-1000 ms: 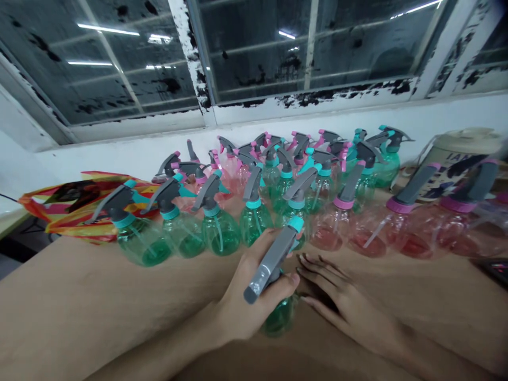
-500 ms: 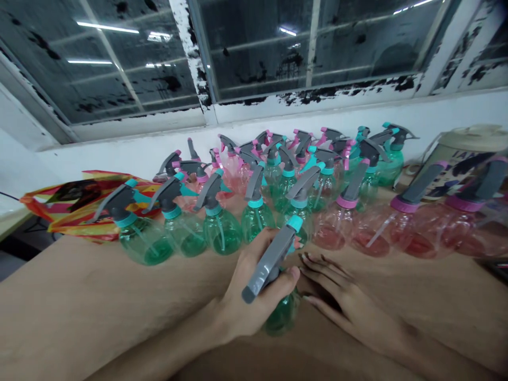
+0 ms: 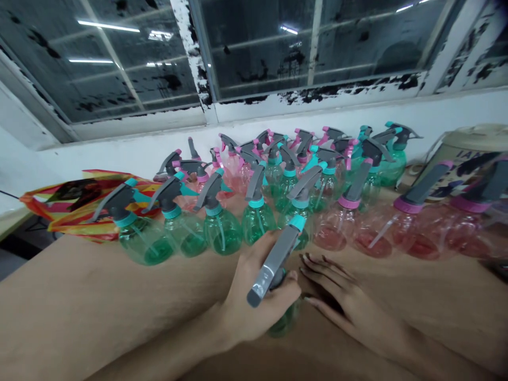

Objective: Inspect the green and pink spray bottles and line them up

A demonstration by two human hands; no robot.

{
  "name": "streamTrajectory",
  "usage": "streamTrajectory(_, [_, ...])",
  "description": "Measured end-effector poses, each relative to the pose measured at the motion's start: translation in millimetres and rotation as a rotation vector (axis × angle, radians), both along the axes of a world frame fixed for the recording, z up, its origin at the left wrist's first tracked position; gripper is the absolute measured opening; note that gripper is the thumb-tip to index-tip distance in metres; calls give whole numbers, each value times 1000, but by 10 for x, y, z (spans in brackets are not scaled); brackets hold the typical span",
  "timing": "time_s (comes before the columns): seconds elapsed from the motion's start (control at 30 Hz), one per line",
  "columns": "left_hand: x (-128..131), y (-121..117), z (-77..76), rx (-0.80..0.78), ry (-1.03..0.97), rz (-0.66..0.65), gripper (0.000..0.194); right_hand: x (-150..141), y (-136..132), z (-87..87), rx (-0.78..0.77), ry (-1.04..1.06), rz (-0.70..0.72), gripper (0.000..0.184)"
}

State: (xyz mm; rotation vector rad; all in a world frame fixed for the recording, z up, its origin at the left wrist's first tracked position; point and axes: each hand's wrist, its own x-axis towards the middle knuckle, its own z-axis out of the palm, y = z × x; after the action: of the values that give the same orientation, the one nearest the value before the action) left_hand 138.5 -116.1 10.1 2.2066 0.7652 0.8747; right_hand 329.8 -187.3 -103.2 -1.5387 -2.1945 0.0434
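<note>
My left hand (image 3: 257,296) is wrapped round the neck of a green spray bottle (image 3: 286,320) with a grey trigger head and a teal nozzle. The nozzle points away from me; my fingers and the head hide much of the bottle. To its right, my right hand (image 3: 345,299) rests palm down on the wooden table (image 3: 119,312), fingers stretched forward and holding nothing. Just beyond my hands stands a front row of bottles: green ones with teal collars, such as this green bottle (image 3: 223,233), and pink ones with pink collars, such as this pink bottle (image 3: 330,233).
More green and pink spray bottles crowd behind the front row, by the white wall (image 3: 79,159). A red and yellow plastic bag (image 3: 83,211) lies at the left. At the far right is a beige lidded container (image 3: 476,138). Windows with peeling paint rise behind.
The spray head in my left hand has turned slightly and shifted a little to the right. My right hand has stayed in nearly the same place.
</note>
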Motion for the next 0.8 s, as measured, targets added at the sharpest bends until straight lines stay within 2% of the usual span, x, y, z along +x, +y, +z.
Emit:
streamTrajectory(0.23, [39,-2,19,-51,-26,-28,34,-8,-6,27,0,-11,-5,47])
streamTrajectory(0.5, [34,-2,17,-36,-6,-22,35,-5,-10,36,-5,-41,-12,45])
streamTrajectory(0.67, [11,37,-12,-49,-14,-95,42,4,-10,12,7,-14,-18,43])
streamTrajectory(0.8, [2,44,4,-20,-41,-122,38,8,-6,1,5,-23,-10,44])
